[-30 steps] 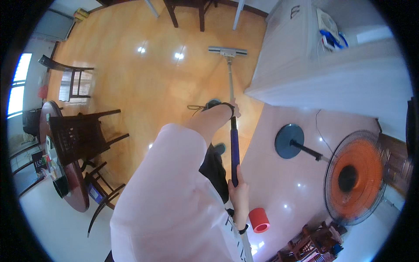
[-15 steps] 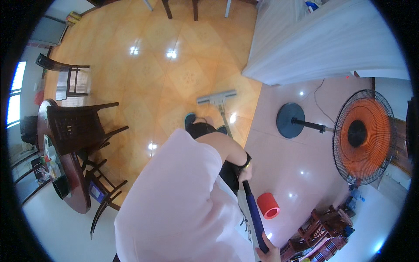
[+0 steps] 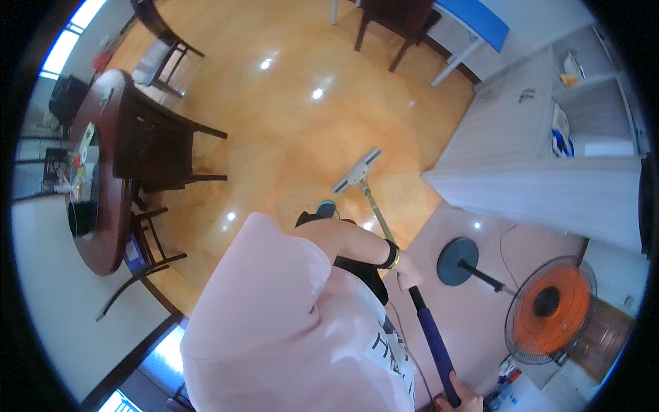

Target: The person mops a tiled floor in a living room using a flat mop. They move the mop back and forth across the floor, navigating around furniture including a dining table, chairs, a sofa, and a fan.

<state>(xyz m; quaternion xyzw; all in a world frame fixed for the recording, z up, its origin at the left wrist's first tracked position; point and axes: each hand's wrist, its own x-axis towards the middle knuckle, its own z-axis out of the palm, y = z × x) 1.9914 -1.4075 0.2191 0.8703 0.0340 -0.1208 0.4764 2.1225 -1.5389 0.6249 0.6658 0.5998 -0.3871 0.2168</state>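
Observation:
A long-handled mop reaches across the floor, its flat pale head (image 3: 357, 170) resting diagonally on the tiles a little beyond my feet. My left hand (image 3: 408, 273) wraps round the pole just above the dark upper section, below a watch and black band at my wrist. My right hand (image 3: 461, 395), partly cut by the lower edge, grips the purple-blue padded handle (image 3: 434, 336) near its end. The yellow tiled floor (image 3: 309, 130) meets pink tiles beside the mop's pole. My pink sleeve covers much of the lower middle.
A round wooden table (image 3: 106, 254) and dark chairs (image 3: 151, 147) line the left. A white cabinet (image 3: 498, 117) stands right, a blue-topped table (image 3: 473, 17) and chair (image 3: 388, 24) behind. A standing fan (image 3: 546, 305) with a round base (image 3: 453, 261) and a cord is at lower right.
The mop head has come nearer my feet and turned diagonal. Both hands have moved down and right with the handle. The view has turned, showing more of the blue-topped table.

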